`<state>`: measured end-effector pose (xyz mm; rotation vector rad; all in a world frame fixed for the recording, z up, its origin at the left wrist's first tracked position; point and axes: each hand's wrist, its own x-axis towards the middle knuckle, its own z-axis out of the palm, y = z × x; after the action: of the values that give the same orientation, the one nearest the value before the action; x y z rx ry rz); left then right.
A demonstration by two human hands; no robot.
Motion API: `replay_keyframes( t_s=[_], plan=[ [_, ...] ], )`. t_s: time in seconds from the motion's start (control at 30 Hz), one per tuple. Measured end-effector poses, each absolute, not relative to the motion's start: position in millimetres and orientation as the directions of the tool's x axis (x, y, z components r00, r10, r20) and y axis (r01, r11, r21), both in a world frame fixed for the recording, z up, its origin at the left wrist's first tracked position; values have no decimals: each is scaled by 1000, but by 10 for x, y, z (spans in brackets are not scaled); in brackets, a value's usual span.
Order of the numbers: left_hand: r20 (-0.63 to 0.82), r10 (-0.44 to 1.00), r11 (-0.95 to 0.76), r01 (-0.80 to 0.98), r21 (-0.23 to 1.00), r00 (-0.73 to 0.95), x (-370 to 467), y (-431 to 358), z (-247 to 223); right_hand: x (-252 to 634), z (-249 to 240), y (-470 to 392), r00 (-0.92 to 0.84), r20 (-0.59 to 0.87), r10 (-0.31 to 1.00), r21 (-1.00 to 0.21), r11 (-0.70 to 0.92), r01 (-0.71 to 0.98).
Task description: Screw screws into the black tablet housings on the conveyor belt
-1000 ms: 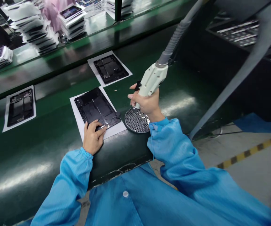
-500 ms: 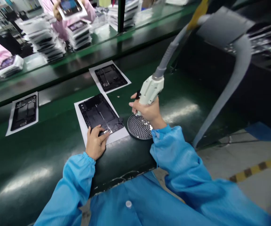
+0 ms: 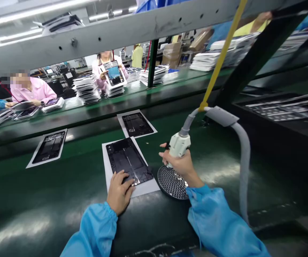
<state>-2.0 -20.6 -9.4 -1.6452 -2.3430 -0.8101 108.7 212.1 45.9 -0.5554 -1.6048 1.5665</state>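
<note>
Upward tilt of the head had shifted the whole view since the earlier frame, bringing in more of the far workers and the yellow strap [image 3: 219, 67], while both hands kept nearly the same places over the work. On a dark green bench [image 3: 63, 203], a black tablet shell [image 3: 122, 155] lay open side up on a white paper sheet [image 3: 147, 188], just in front of the wearer, the paper probably there to guard it from scratches. The left hand [image 3: 118, 194] rested on the shell's near edge, fingers loosely spread and gripping nothing, the fingertips beside a small shiny part; this seemed meant to steady the shell. The right hand [image 3: 184, 167] was wrapped around a pale handheld tool [image 3: 179, 145], its thumb and a finger reaching out to the left. That hand held the tool upright above a round pitted dish [image 3: 171, 182], just right of the paper. Whether the tool's tip touched the dish could not be told. A grey hose [image 3: 245, 167] ran from the tool and hung from the strap, likely to carry some of its weight. Two more shells lay beyond, each on paper: one farther back [image 3: 137, 124], one to the left [image 3: 49, 145]. Across the bench, a worker in pink [image 3: 97, 73] held up a tablet [image 3: 113, 74].
</note>
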Motion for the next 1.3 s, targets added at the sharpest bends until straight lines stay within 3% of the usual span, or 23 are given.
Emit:
replay_keyframes(
  t_s=[0.2, 0.7, 0.97, 1.3],
  plan=[
    [408, 817, 311, 907, 283, -407, -3, -203, -120, 1064, 645, 2008, -569, 300, 766, -941, 139, -309],
    [321, 860, 310, 905, 290, -398, 26, -188, -15, 851, 684, 1501, -764, 356, 538, -907, 1, -421],
    [240, 882, 317, 888, 334, -405, 38, -136, 37, 675, 608, 1294, -738, 296, 606, -944, 70, -321],
    [243, 896, 284, 899, 332, -372, 37, -148, 66, 634, 535, 1130, -812, 231, 536, -964, 13, -266]
  ],
)
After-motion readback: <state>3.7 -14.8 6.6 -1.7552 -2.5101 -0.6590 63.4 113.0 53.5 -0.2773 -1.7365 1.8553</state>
